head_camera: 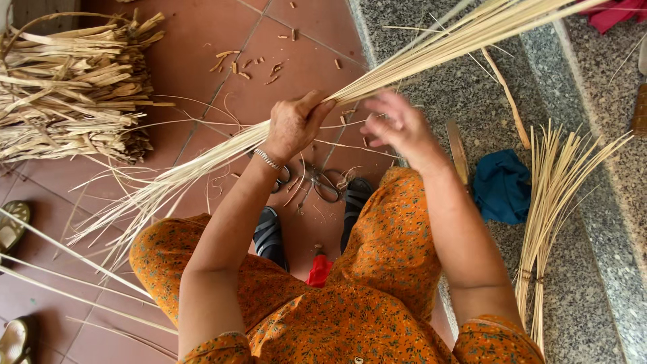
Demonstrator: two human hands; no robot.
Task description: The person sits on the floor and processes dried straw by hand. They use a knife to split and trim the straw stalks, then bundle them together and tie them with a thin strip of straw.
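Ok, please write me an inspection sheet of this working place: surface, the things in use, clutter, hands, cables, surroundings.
Surface: red tile floor on the left, grey speckled stone step on the right.
Job's things: long bundle of pale thin strips, running diagonally across the view.
Clutter: short cut pieces on the tiles; scissors by the feet; blue cloth; tied bundle of strips on the stone.
Hands: left hand closed around the long bundle; right hand beside it, blurred, fingers spread.
Cables: nothing seen.
Surroundings: heap of rough split stalks upper left; sandals at the left edge.
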